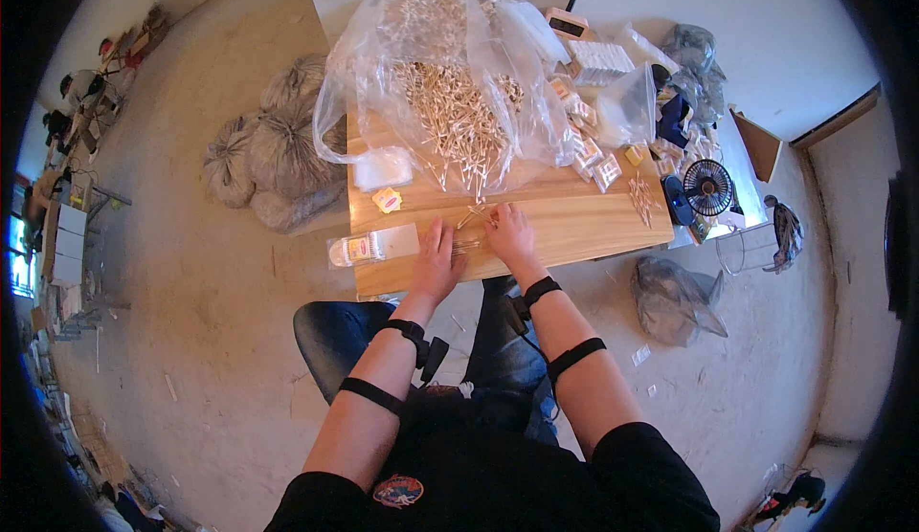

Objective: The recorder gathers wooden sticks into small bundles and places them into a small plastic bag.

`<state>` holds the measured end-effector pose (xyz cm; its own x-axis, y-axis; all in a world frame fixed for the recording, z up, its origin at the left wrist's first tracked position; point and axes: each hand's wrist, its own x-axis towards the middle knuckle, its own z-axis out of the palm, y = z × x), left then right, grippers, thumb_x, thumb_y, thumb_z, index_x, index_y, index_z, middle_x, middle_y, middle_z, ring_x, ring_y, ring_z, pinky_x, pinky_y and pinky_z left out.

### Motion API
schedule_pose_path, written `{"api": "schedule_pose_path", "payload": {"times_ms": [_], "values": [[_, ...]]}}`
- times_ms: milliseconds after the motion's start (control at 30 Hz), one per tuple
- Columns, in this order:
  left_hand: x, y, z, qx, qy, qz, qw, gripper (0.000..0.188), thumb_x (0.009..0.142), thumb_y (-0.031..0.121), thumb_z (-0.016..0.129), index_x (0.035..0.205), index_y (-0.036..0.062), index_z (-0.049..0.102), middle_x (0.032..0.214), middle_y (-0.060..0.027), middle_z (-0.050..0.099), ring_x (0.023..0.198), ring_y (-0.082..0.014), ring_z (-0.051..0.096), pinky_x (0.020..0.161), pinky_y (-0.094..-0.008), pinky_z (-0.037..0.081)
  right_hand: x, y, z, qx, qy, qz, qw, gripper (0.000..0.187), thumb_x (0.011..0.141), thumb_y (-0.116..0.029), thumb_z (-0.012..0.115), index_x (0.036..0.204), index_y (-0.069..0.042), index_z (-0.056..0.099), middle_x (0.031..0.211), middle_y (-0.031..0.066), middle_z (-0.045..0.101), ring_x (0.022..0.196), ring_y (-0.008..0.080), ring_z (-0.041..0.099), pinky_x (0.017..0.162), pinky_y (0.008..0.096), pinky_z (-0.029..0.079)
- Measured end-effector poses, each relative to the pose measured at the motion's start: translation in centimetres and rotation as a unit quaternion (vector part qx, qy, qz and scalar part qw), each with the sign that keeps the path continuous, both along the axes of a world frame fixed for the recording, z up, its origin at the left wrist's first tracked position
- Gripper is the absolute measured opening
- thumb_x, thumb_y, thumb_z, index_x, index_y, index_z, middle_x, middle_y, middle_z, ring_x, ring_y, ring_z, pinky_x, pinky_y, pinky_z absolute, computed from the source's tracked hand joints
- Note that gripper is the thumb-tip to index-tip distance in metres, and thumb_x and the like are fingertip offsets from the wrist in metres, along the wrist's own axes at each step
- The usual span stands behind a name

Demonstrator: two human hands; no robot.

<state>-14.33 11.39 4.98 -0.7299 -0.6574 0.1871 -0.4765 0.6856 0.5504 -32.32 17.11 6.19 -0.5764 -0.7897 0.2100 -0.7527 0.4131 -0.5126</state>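
Note:
Both hands work at the near edge of a wood-grain table [574, 226]. My left hand [439, 258] lies flat beside a small row of thin cotton swabs [467, 245], fingers stretched forward, its edge against them. On the other side of that row, my right hand [511, 236] has its fingers curled together at the swab ends, pinching some; how many is hidden. A few loose swabs lie just beyond the fingertips. Farther back, a large clear plastic bag [335, 101] spills a heap of cotton swabs [450, 121] toward me. Left of my left hand lies a clear packet with a label [359, 249].
A stack of clear film [383, 168] and yellow labels [388, 200] sit at the table's left. Filled packets [605, 172], loose swabs [640, 199] and a black fan [708, 188] stand to the right. Grey sacks [287, 149] rest on the floor at left.

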Motion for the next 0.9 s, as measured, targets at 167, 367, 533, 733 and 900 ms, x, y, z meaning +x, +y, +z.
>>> {"api": "schedule_pose_path", "payload": {"times_ms": [167, 367, 533, 733, 900], "values": [[-1.1, -1.1, -1.0, 0.043, 0.108, 0.067, 0.991, 0.053, 0.083, 0.018, 0.069, 0.129, 0.0001, 0.050, 0.137, -0.0223, 0.047, 0.121, -0.0400, 0.050, 0.101, -0.0444, 0.043, 0.7, -0.7, -0.6, 0.012, -0.058, 0.044, 0.997, 0.014, 0.078, -0.016, 0.069, 0.089, -0.009, 0.062, 0.090, 0.0129, 0.063, 0.086, 0.0334, 0.062, 0.076, 0.0452, 0.050], [-3.4, -2.5, 0.8, 0.013, 0.034, 0.111, 0.993, 0.028, 0.079, 0.016, 0.072, 0.102, 0.0036, 0.062, 0.108, -0.0130, 0.058, 0.101, -0.0336, 0.058, 0.084, -0.0430, 0.048, -0.2, 0.0, -0.9, -0.014, -0.124, 0.017, 0.992, 0.012, 0.079, -0.014, 0.068, 0.088, -0.007, 0.064, 0.087, 0.0123, 0.063, 0.083, 0.0310, 0.063, 0.072, 0.0424, 0.051], [-4.1, -3.9, 0.7, 0.044, -0.002, 0.112, 0.993, 0.015, 0.075, 0.015, 0.074, 0.085, 0.0074, 0.065, 0.092, -0.0111, 0.060, 0.088, -0.0323, 0.061, 0.075, -0.0446, 0.049, -0.6, 0.7, -1.0, -0.054, -0.103, -0.007, 0.993, 0.010, 0.080, -0.012, 0.068, 0.088, -0.006, 0.065, 0.085, 0.0119, 0.063, 0.081, 0.0298, 0.064, 0.071, 0.0407, 0.051], [-2.9, -4.9, 1.1, 0.063, -0.006, 0.060, 0.996, 0.008, 0.072, 0.013, 0.074, 0.077, 0.0092, 0.068, 0.085, -0.0113, 0.061, 0.083, -0.0327, 0.061, 0.071, -0.0435, 0.050, -1.5, 0.1, -0.5, -0.028, -0.129, -0.019, 0.991, 0.011, 0.080, -0.015, 0.069, 0.087, -0.007, 0.067, 0.086, 0.0119, 0.065, 0.083, 0.0296, 0.065, 0.071, 0.0412, 0.051], [-1.4, -5.5, 1.1, 0.034, -0.035, -0.020, 0.999, 0.009, 0.075, 0.011, 0.072, 0.082, 0.0072, 0.068, 0.088, -0.0134, 0.061, 0.084, -0.0343, 0.061, 0.073, -0.0433, 0.050, 0.0, -1.5, 0.6, 0.049, -0.150, 0.064, 0.985, 0.019, 0.081, -0.026, 0.070, 0.094, -0.013, 0.073, 0.093, 0.0091, 0.069, 0.085, 0.0280, 0.067, 0.073, 0.0392, 0.053]]}}
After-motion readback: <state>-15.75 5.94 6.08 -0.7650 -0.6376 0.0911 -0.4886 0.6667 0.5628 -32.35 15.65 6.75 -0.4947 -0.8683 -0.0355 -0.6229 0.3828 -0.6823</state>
